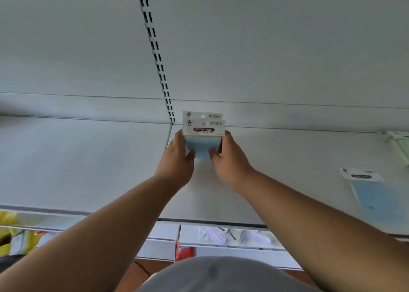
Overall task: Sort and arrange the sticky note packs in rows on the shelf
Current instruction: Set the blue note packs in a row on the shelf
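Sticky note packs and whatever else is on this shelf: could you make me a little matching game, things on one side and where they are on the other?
Things:
1. Sticky note packs held in both hands
2. Blue sticky note pack lying flat
3. Slotted upright rail
4. Red packet

Places:
A. On a lower shelf, below the front edge
B. Shelf's right side, lying apart
C. Centre rear of the shelf, standing upright
D. Running up the back panel

Pairs: 1-C, 2-B, 3-D, 4-A

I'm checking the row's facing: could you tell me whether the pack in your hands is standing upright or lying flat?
Upright: the sticky note pack stands with its header card on top, facing out.
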A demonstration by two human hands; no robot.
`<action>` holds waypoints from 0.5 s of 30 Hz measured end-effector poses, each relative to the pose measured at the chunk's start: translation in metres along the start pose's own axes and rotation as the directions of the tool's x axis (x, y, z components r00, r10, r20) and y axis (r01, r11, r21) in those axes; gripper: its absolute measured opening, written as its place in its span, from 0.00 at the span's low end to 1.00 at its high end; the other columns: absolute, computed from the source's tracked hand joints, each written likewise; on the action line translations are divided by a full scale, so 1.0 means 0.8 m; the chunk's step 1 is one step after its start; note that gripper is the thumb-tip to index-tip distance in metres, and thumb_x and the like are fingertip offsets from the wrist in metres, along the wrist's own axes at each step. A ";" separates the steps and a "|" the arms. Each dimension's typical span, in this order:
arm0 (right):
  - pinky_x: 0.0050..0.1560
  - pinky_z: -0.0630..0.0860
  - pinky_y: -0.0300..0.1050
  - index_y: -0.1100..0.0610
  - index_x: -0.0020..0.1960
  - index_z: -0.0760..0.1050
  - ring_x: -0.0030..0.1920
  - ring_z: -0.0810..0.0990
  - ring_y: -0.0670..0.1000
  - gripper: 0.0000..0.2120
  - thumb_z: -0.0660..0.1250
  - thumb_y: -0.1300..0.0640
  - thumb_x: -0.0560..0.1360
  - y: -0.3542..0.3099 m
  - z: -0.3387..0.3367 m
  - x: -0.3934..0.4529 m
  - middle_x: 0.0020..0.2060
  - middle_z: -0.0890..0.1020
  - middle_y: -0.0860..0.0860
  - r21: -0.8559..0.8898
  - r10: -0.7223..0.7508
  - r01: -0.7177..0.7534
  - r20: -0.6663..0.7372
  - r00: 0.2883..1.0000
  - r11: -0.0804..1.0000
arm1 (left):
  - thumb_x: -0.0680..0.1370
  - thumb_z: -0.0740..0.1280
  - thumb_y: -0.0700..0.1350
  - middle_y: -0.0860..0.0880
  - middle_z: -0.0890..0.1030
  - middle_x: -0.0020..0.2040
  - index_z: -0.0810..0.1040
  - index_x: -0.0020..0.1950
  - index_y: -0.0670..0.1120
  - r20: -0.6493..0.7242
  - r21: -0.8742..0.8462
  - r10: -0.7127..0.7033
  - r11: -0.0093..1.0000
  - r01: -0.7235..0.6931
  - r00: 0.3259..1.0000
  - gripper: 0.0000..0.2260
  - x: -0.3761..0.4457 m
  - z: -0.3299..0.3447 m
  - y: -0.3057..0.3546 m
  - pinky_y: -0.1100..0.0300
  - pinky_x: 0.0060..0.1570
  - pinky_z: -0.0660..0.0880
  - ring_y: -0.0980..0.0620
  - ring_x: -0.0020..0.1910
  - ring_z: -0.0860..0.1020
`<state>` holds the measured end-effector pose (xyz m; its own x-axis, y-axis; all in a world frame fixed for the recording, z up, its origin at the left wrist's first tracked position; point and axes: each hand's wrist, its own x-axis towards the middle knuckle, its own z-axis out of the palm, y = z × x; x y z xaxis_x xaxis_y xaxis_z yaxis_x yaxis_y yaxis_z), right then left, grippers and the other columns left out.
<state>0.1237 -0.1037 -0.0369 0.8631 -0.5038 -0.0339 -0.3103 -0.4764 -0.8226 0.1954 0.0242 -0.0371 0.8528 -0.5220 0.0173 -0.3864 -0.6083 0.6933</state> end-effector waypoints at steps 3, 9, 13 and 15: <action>0.59 0.73 0.44 0.55 0.69 0.63 0.61 0.77 0.55 0.21 0.63 0.60 0.78 0.002 0.020 -0.003 0.63 0.76 0.54 -0.038 0.002 -0.001 0.015 1.000 0.999 | 0.78 0.62 0.39 0.45 0.73 0.68 0.60 0.74 0.48 0.056 -0.013 -0.013 1.000 0.013 0.998 0.25 0.000 -0.003 -0.019 0.61 0.56 0.66 0.44 0.65 0.72; 0.55 0.71 0.43 0.58 0.67 0.65 0.59 0.77 0.56 0.17 0.61 0.60 0.79 0.002 0.028 -0.005 0.61 0.77 0.55 -0.097 -0.005 -0.002 -0.071 0.997 0.995 | 0.78 0.61 0.37 0.40 0.75 0.61 0.69 0.63 0.40 0.046 0.056 0.072 0.996 -0.075 0.996 0.13 0.010 -0.005 -0.031 0.53 0.56 0.70 0.40 0.59 0.72; 0.49 0.72 0.41 0.57 0.62 0.70 0.53 0.78 0.53 0.12 0.62 0.59 0.79 -0.001 0.025 0.000 0.56 0.79 0.53 -0.150 -0.025 0.009 -0.103 0.994 0.989 | 0.78 0.62 0.38 0.43 0.77 0.56 0.71 0.57 0.41 0.039 0.032 0.052 0.998 -0.054 0.998 0.08 0.019 -0.011 -0.032 0.56 0.47 0.70 0.43 0.53 0.75; 0.46 0.69 0.40 0.57 0.59 0.73 0.48 0.77 0.51 0.10 0.63 0.57 0.78 -0.005 0.027 0.007 0.52 0.79 0.53 -0.167 0.001 -0.019 -0.109 0.994 0.986 | 0.78 0.62 0.40 0.47 0.79 0.53 0.73 0.58 0.44 0.045 0.020 0.029 0.999 -0.030 0.999 0.09 0.027 -0.017 -0.034 0.59 0.44 0.68 0.47 0.48 0.76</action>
<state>0.1386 -0.0893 -0.0460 0.8144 -0.5797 0.0276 -0.3887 -0.5802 -0.7157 0.2289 0.0380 -0.0459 0.8245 -0.5658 0.0047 -0.4188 -0.6046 0.6776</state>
